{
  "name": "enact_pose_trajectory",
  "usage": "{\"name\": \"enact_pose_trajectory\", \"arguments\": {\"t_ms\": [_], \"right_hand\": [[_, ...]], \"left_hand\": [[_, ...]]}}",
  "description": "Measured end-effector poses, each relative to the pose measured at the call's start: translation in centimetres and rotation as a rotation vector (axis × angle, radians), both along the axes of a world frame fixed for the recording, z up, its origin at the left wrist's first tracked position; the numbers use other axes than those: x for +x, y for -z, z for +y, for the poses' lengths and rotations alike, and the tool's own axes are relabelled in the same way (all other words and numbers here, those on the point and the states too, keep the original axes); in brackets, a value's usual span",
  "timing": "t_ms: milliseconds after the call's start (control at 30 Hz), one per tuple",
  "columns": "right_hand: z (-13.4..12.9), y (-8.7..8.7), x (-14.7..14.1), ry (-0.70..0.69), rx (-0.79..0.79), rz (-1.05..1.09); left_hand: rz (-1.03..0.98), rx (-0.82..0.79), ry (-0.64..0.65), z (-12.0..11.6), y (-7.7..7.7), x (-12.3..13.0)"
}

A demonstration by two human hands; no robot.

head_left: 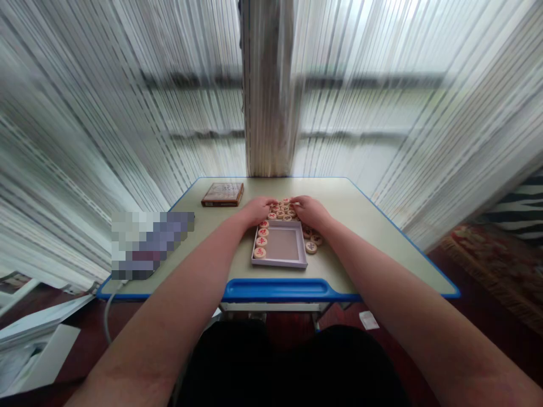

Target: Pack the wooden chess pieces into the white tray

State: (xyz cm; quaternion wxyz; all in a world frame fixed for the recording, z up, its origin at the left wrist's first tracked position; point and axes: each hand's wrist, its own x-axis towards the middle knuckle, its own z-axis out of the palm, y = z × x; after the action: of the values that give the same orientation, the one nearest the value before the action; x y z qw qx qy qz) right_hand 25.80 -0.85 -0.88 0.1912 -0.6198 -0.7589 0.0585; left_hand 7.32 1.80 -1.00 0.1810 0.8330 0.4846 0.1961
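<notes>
Head view: discs [280,215] lie between left hand [257,210] and right hand [311,211], whose grips I cannot tell.

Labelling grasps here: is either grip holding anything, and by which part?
Can't tell. The left grip and right grip are at opposite sides of the clustered pieces; any hold is too small to make out.

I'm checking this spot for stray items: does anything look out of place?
A white item lies on the dark floor below the near edge of the table, perhaps dropped or mislaid. The loose game pieces between the left hand and right hand seem ordinary.
</notes>
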Motion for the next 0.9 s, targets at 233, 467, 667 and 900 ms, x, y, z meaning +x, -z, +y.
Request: {"name": "enact_pose_trajectory", "arguments": {"t_ms": [233, 467, 667, 900], "right_hand": [[0.38, 0.45, 0.48, -0.046, -0.024, -0.031], [0.22, 0.44, 0.42, -0.022, 0.032, 0.004], [0.27, 0.38, 0.42, -0.092, -0.014, -0.054], [0.86, 0.74, 0.66, -0.063, 0.008, -0.042]], "left_hand": [[-0.182, -0.099, 0.090, -0.11, 0.07, 0.14], [-0.352, -0.183, 0.039, 0.07, 0.37, -0.21], [-0.245, -0.150, 0.071, 0.45, 0.37, -0.08], [-0.189, -0.092, 0.060, 0.60, 0.40, -0.23]]}}
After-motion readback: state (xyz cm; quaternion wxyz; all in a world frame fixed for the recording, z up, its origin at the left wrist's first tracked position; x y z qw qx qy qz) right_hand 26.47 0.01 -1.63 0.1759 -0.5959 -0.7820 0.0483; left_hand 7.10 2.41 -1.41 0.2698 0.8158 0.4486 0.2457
